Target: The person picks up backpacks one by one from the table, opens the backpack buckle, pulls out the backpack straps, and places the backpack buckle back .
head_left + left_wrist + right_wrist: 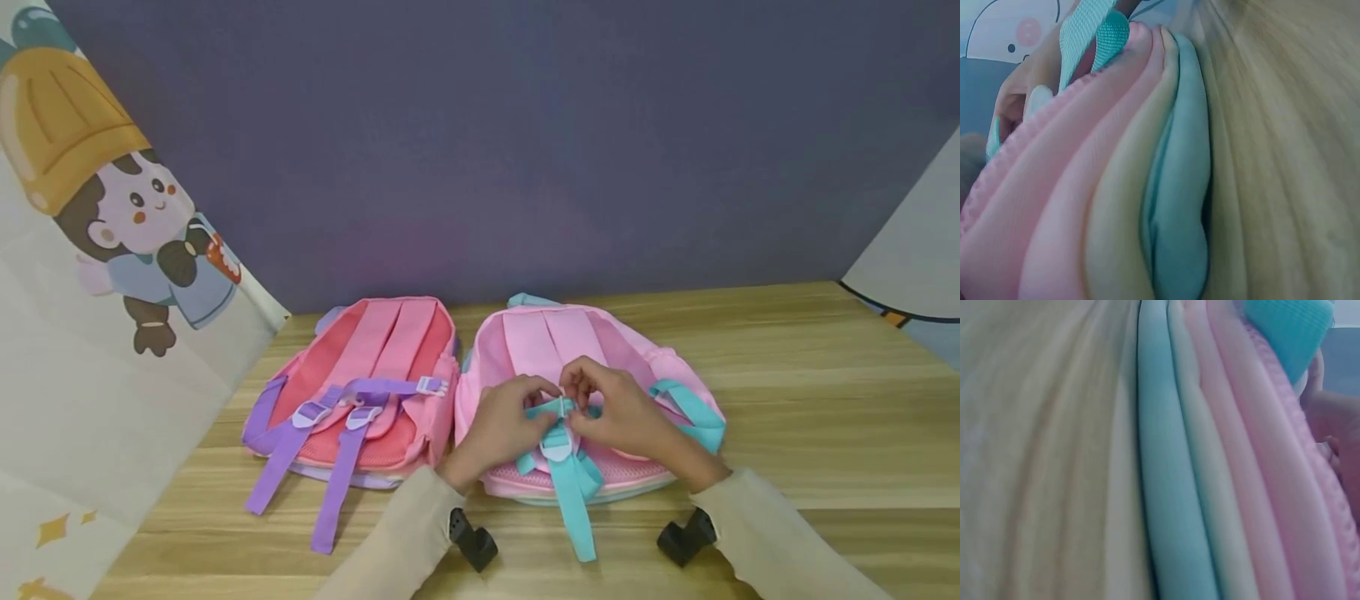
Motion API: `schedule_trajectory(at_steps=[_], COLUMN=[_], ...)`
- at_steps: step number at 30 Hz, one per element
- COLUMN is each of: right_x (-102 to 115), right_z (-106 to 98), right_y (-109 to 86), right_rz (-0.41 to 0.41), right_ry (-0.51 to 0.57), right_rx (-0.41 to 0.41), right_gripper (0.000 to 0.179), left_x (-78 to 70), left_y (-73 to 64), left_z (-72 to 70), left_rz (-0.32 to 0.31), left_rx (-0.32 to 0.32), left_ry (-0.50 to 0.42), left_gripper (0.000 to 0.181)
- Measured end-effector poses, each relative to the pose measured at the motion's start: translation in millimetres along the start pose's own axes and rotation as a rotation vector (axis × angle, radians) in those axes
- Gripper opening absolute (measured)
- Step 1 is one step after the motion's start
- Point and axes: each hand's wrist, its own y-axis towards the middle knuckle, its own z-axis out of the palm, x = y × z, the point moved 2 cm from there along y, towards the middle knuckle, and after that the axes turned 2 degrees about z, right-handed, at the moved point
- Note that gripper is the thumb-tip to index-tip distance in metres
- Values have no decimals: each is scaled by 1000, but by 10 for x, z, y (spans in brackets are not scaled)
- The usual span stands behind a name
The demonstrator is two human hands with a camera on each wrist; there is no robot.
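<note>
A light pink backpack [551, 342] with teal straps lies back panel up on the table. Over its lower middle, my left hand [506, 423] pinches a teal strap [542, 409] beside a small whitish buckle [562, 407]. Across from it, my right hand [626, 412] holds the other side of that buckle with thumb and fingers. Just below, a white strap adjuster [557, 448] has a loose teal strap end [574, 517] hanging toward me. Both wrist views are mostly filled by the backpack's layered pink, cream and teal edge [1116, 200]; the fingertips are largely hidden there.
Left of it, touching or nearly so, lies a coral pink backpack [375, 350] with purple straps [341, 492] and a pale buckle [432, 386]. The wood-grain table [810, 400] meets a dark wall panel [525, 150] behind. A cartoon-printed sheet [82, 392] borders the left.
</note>
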Motion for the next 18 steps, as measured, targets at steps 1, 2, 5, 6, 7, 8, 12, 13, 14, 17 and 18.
schedule_trajectory(at_steps=[1, 2, 5, 6, 7, 8, 12, 13, 14, 17, 18], right_x=[-8, -16, -34, -37, -39, -39, -42, -44, -46, -49, -51], right_z=[3, 5, 8, 8, 8, 8, 13, 15, 17, 18, 18], right_y=[1, 2, 5, 5, 5, 5, -2, -5, -8, -16, -18], right_rz=[9, 18, 44, 51, 57, 60, 66, 69, 72, 81, 86], right_ry=[17, 33, 74, 82, 89, 95, 108, 112, 115, 127, 128], right_rx=[-4, -7, -13, -13, -13, -13, -2, 1, 3, 8, 8], right_gripper=[37, 37, 37, 36, 36, 36, 36, 35, 34, 33, 32], left_x=[5, 11, 24, 26, 26, 28, 28, 29, 29, 36, 36], left_y=[-1, -2, 5, 8, 9, 11, 10, 8, 6, 5, 4], left_z=[-3, -3, 9, 15, 20, 25, 33, 33, 31, 28, 26], left_rz=[18, 40, 111, 136, 156, 176, 228, 232, 232, 208, 200], left_rx=[-8, -18, -48, -58, -68, -79, -111, -116, -118, -108, -102], left_ry=[-3, -5, -5, 7, 21, 40, 125, 135, 135, 102, 84], left_gripper=[23, 24, 26, 26, 26, 26, 27, 27, 27, 28, 28])
